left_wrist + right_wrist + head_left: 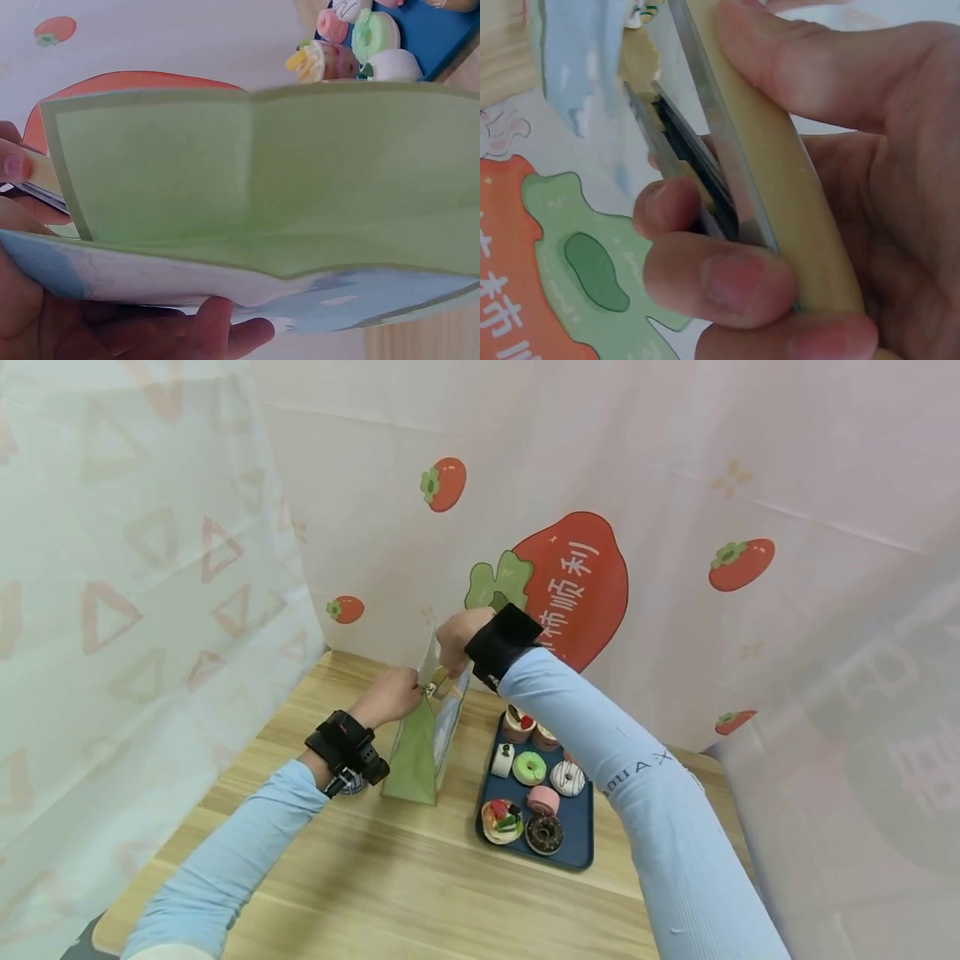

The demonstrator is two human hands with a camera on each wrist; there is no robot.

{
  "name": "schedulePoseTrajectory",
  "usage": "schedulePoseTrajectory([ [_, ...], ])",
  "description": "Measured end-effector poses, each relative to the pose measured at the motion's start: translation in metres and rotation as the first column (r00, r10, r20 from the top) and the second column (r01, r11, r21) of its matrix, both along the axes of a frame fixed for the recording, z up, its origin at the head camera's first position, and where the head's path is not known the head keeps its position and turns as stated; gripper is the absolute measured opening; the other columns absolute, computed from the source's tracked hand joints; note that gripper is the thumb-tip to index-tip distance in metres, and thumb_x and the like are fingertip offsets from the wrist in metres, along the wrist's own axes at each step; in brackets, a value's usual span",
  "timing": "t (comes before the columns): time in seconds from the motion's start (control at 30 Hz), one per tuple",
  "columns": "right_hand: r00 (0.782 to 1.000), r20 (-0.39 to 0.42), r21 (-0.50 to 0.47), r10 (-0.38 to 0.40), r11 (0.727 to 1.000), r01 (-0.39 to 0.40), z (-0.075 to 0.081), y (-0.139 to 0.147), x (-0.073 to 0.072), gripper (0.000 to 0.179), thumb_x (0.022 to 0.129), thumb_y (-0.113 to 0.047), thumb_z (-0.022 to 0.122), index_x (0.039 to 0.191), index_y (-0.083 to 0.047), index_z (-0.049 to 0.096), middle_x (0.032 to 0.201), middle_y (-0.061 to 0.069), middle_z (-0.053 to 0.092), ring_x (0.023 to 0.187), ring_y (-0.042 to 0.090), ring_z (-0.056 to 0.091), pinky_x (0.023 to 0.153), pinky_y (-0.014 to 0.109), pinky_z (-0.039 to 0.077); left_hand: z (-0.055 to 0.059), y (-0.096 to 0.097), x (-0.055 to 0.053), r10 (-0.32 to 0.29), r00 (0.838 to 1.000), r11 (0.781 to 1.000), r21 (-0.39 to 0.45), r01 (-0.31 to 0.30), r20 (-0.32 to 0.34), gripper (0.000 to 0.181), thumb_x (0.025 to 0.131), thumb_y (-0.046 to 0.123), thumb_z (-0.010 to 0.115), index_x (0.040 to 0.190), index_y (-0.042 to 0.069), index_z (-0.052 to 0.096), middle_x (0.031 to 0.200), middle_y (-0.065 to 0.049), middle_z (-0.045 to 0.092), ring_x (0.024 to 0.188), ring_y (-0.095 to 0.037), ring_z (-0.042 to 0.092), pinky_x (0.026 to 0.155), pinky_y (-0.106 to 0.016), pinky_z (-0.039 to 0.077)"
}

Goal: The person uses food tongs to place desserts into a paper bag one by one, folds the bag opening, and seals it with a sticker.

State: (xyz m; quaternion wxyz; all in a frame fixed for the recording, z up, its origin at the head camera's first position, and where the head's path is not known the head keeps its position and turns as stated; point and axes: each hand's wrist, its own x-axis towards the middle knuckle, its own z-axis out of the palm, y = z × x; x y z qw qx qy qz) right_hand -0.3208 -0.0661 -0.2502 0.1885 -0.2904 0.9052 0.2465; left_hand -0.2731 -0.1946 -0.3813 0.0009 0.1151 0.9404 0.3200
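Pale-yellow, metal-edged long tool [799, 180] is gripped in the right hand [459, 635]; the left hand [388, 696] pinches the upright green, blue and white bag [412, 762].

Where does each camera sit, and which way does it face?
Head: worn on the head, facing forward and down at the green bag and blue tray; left hand, right hand and sleeves show.
Left wrist: on that wrist, facing the bag; left hand below, right hand's fingers at left edge.
Right wrist: on that wrist, facing the right hand gripping a beige tool.
Head and left wrist share bag and tray.
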Motion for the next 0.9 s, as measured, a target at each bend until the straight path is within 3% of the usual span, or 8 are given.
schedulePoseTrajectory([
  [0.1, 1.000, 0.005, 0.016, -0.011, 1.000, 0.011, 0.010, -0.001, -0.001, 0.020, 0.094, -0.035, 0.061, 0.085, -0.020, 0.050, 0.117, -0.001, 0.059, 0.096, 0.018, 0.047, 0.087, 0.045, 0.042, 0.001, 0.000, -0.001, 0.003, 1.000, 1.000, -0.013, -0.003, 0.000, 0.016, 0.092, 0.002, 0.046, 0.084, -0.002, 0.059, 0.067, -0.003, 0.045, 0.056, -0.015, 0.041, 0.054, -0.027, 0.034],
  [0.3, 0.999, -0.014, 0.091, -0.050, 0.995, 0.051, 0.026, -0.007, 0.004, 0.019, 0.095, -0.036, 0.060, 0.085, -0.021, 0.055, 0.100, -0.005, 0.055, 0.097, 0.018, 0.049, 0.102, 0.047, 0.042, 0.003, -0.001, -0.002, -0.006, 1.000, 0.998, -0.064, 0.005, -0.008, 0.019, 0.091, 0.003, 0.047, 0.073, 0.003, 0.054, 0.065, -0.002, 0.043, 0.056, -0.016, 0.040, 0.054, -0.028, 0.034],
  [0.43, 0.999, -0.040, 0.102, -0.025, 0.994, 0.029, 0.025, -0.012, 0.005, 0.016, 0.096, -0.034, 0.057, 0.096, -0.022, 0.068, 0.099, -0.007, 0.061, 0.095, 0.015, 0.052, 0.094, 0.041, 0.045, 0.002, 0.000, -0.002, -0.011, 0.999, 0.998, -0.057, 0.014, 0.045, 0.023, 0.093, 0.004, 0.046, 0.070, 0.008, 0.048, 0.064, 0.000, 0.041, 0.054, -0.014, 0.038, 0.052, -0.027, 0.031],
  [0.6, 0.998, -0.057, 0.059, 0.038, 0.998, -0.034, 0.004, -0.015, 0.004, 0.017, 0.095, -0.032, 0.060, 0.099, -0.022, 0.072, 0.109, -0.006, 0.067, 0.095, 0.013, 0.052, 0.088, 0.040, 0.046, 0.001, 0.002, 0.000, -0.013, 0.996, 1.000, -0.010, 0.014, 0.083, 0.023, 0.094, 0.004, 0.044, 0.071, 0.009, 0.046, 0.064, 0.000, 0.039, 0.055, -0.014, 0.037, 0.053, -0.026, 0.031],
  [0.7, 0.996, -0.055, 0.027, 0.074, 0.997, -0.073, -0.014, -0.013, 0.003, 0.009, 0.093, -0.024, 0.061, 0.086, -0.019, 0.063, 0.091, -0.004, 0.059, 0.084, 0.014, 0.048, 0.077, 0.035, 0.043, 0.001, 0.002, 0.001, -0.007, 0.998, 1.000, -0.011, 0.008, 0.058, 0.022, 0.093, 0.002, 0.043, 0.072, 0.008, 0.046, 0.065, -0.001, 0.038, 0.055, -0.014, 0.037, 0.054, -0.026, 0.031],
  [0.8, 0.996, -0.040, -0.002, 0.085, 0.996, -0.085, -0.032, -0.009, 0.003, 0.016, 0.091, -0.019, 0.061, 0.077, -0.018, 0.052, 0.076, -0.004, 0.044, 0.072, 0.013, 0.041, 0.066, 0.031, 0.035, 0.002, 0.001, 0.003, 0.006, 1.000, 1.000, -0.023, -0.005, 0.029, 0.022, 0.093, 0.001, 0.042, 0.073, 0.007, 0.047, 0.066, -0.001, 0.039, 0.056, -0.015, 0.038, 0.054, -0.027, 0.032],
  [0.9, 0.996, -0.023, -0.031, 0.084, 0.996, -0.084, -0.049, -0.007, 0.003, 0.022, 0.089, -0.023, 0.065, 0.073, -0.019, 0.050, 0.070, -0.005, 0.040, 0.067, 0.013, 0.039, 0.061, 0.031, 0.033, 0.003, 0.002, 0.003, 0.014, 1.000, 0.999, -0.041, -0.013, 0.014, 0.024, 0.094, 0.003, 0.042, 0.072, 0.008, 0.047, 0.066, -0.001, 0.039, 0.055, -0.015, 0.039, 0.054, -0.027, 0.033],
])
